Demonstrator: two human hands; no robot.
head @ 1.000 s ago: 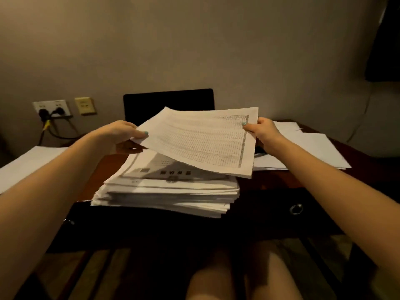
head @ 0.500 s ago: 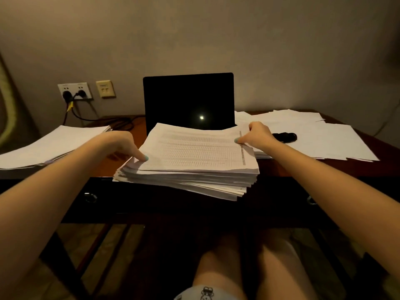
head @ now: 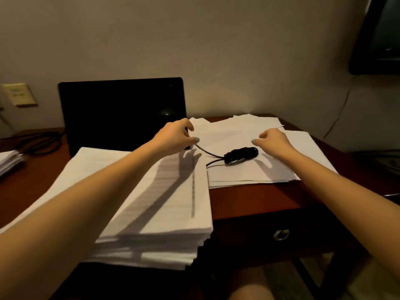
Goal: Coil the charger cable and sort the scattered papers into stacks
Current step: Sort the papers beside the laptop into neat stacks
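A thick stack of printed papers (head: 151, 191) lies on the desk in front of me. To its right, loose white sheets (head: 249, 169) are spread in an untidy pile, with a coiled black charger cable (head: 241, 155) lying on top; its loose ends trail left. My left hand (head: 177, 137) hovers over the left edge of those sheets, fingers loosely curled, holding nothing. Just right of the coil, my right hand (head: 272, 141) also hovers with its thumb pointing left and nothing in it. Both cast shadows on the paper below.
A black laptop (head: 121, 113) stands open behind the stack. Another paper stack (head: 8, 161) sits at the far left, with dark cords (head: 41, 141) and a wall plate (head: 19, 94) nearby. The desk drawer knob (head: 281, 234) faces me on the right.
The sheet held in both hands was laid on the thick stack. Both hands then let go and moved right, over the loose sheets and the cable. My view turned right.
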